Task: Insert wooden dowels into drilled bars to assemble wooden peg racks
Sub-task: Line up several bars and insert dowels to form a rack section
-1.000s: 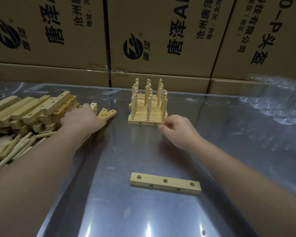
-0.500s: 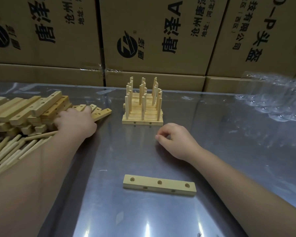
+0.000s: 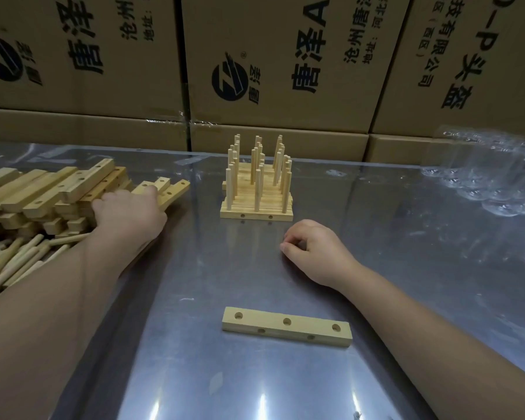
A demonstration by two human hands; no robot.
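Boxes [image 3: 285,56] of cardboard, taped shut with their contents unseen, wall the room beyond both grips. On the bar pile [image 3: 58,189] lies the left grip [image 3: 128,213], as before; whether it clasps a bar I cannot tell. The right grip [image 3: 315,253] rests loosely curled and holds nothing. It has drawn back from the racks [image 3: 256,204] just beyond it. The lone bar [image 3: 285,328] lies nearer than it. Dowels [image 3: 19,259] lie left of the left grip. The surface [image 3: 225,268] is shiny metal.
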